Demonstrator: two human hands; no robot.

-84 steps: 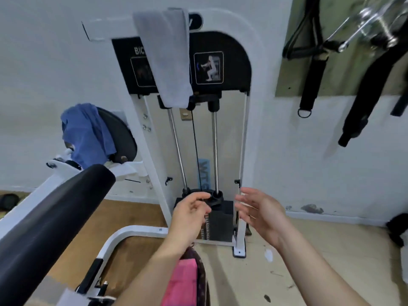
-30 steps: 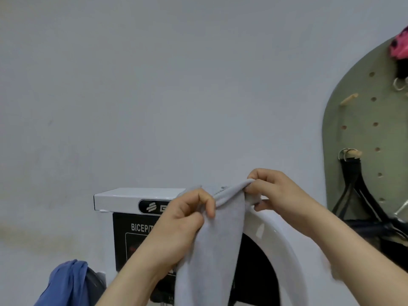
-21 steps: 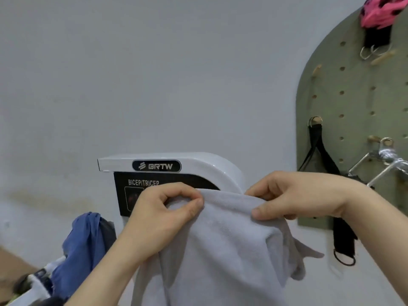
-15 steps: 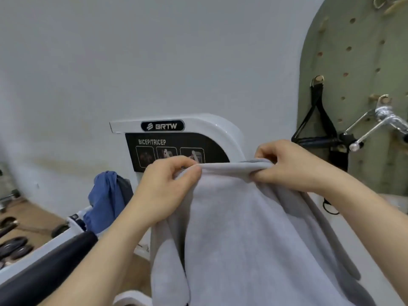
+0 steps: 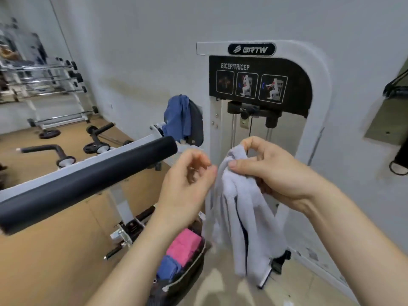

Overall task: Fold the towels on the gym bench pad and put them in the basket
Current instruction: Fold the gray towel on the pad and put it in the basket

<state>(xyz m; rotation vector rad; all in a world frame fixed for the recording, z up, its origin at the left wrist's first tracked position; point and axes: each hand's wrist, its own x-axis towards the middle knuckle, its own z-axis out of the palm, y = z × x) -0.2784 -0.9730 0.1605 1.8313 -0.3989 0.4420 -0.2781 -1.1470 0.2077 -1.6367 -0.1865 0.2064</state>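
A grey towel (image 5: 242,221) hangs bunched from my right hand (image 5: 271,171), which pinches its top edge in front of the white bicep/tricep machine (image 5: 318,89). My left hand (image 5: 187,180) is just left of the towel, fingers curled and apart, holding nothing. Below, a dark basket (image 5: 187,270) on the floor holds a folded pink towel (image 5: 184,241) and a folded blue towel (image 5: 169,267). A blue towel (image 5: 176,118) is draped over a black pad (image 5: 196,124) behind. The long black bench pad (image 5: 88,182) runs across the left.
Barbell racks (image 5: 44,80), curl bars and weight plates (image 5: 97,146) lie on the wooden floor at left. Black straps (image 5: 399,160) hang on the wall at right. The machine's weight stack is behind the hanging towel.
The grey towel came off the top of the machine and was lowered. My left hand has let go of its edge; only my right hand holds it now. The view has tilted down.
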